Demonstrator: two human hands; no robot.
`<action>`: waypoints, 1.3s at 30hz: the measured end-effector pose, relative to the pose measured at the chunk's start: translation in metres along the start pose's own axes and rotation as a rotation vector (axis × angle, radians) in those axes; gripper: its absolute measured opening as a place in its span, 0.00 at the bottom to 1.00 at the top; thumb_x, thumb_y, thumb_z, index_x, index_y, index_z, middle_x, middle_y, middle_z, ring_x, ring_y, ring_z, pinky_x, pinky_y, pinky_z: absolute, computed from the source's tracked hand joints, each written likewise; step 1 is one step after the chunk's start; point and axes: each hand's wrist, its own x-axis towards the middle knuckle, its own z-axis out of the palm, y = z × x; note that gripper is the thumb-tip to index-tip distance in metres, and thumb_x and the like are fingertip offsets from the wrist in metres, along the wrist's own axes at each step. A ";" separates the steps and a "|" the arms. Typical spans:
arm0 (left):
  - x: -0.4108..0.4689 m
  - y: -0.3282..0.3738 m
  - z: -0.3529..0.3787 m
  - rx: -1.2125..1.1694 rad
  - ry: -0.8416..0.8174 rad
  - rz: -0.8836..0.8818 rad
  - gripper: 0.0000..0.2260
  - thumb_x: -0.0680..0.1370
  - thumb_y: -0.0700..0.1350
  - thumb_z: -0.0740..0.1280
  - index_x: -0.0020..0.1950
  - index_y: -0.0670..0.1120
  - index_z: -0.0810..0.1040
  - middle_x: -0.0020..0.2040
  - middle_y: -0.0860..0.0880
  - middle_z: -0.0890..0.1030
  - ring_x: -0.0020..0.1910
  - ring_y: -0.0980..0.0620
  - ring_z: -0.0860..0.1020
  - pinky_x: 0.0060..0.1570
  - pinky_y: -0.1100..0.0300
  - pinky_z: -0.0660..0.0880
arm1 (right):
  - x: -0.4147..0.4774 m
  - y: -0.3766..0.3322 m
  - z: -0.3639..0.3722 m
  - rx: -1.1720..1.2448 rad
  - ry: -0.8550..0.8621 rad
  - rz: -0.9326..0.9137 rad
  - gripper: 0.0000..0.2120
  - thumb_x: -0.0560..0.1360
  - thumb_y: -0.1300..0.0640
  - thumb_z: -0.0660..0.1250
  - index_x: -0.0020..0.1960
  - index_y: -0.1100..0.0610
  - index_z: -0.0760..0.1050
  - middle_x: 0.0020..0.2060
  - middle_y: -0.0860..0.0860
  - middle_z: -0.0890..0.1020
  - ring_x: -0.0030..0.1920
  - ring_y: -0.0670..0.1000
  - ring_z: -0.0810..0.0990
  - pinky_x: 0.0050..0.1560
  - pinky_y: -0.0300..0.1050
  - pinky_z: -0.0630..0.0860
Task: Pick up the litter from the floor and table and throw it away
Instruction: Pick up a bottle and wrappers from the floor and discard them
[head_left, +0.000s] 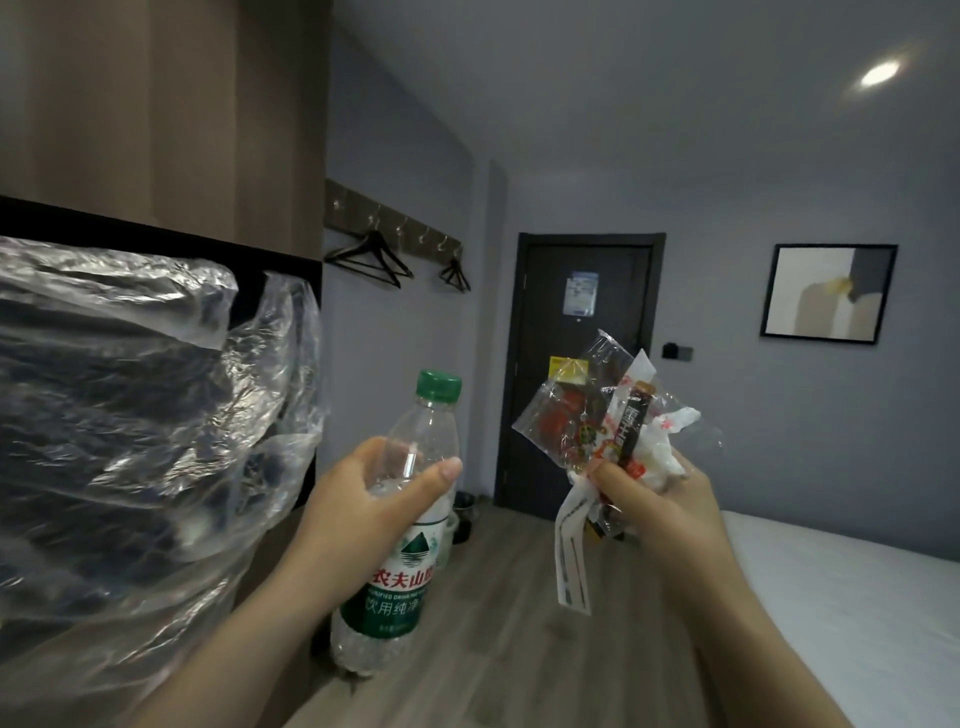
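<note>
Litter, head view: you hold two lots up in front of you, above the wooden floor (493, 623), and the two lots are apart from each other.
Bottle (408, 577): clear plastic with a green and white label; it stands nearly upright, leaning slightly to your right, with its green cap (439, 385) screwed on.
Left grip (374, 499): your fingers and thumb are curled round the bottle's upper body, with the thumb lying across the front.
Wrappers (597, 415): a crumpled bunch of clear and printed snack packets; a white paper strip (571, 561) hangs below the bunch.
Right grip (649, 499): clenched on the lower part of the wrappers, which fan out above your fingers.
Plastic bag (130, 415): large, clear and crinkled, at your left, near the left forearm; something dark shows through it, but you cannot tell what.
Bed (857, 597): a white sheet at the lower right.
Door (540, 374): dark and closed, on the far wall, with papers stuck to it.
Hangers (371, 257): black, on a hook rail to the left of the door.
Framed picture (826, 291): on the wall to the right of the door.
</note>
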 end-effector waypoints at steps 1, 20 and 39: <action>0.017 -0.010 0.000 -0.004 -0.005 -0.001 0.28 0.57 0.73 0.66 0.46 0.54 0.79 0.43 0.59 0.84 0.40 0.63 0.81 0.40 0.60 0.76 | 0.013 0.008 0.008 -0.010 0.000 0.007 0.09 0.73 0.63 0.69 0.47 0.69 0.73 0.40 0.67 0.78 0.38 0.56 0.79 0.41 0.55 0.78; 0.270 -0.209 0.013 -0.033 0.016 -0.164 0.18 0.63 0.62 0.71 0.46 0.53 0.78 0.40 0.64 0.82 0.38 0.67 0.80 0.35 0.66 0.72 | 0.245 0.190 0.172 -0.046 -0.009 0.154 0.03 0.72 0.61 0.70 0.46 0.58 0.78 0.41 0.59 0.82 0.41 0.54 0.83 0.45 0.47 0.81; 0.562 -0.410 0.095 0.007 -0.042 -0.201 0.21 0.61 0.65 0.68 0.48 0.55 0.77 0.42 0.58 0.82 0.41 0.67 0.79 0.35 0.68 0.70 | 0.504 0.409 0.277 -0.108 0.023 0.220 0.03 0.72 0.61 0.70 0.43 0.54 0.79 0.40 0.54 0.83 0.43 0.53 0.82 0.46 0.50 0.80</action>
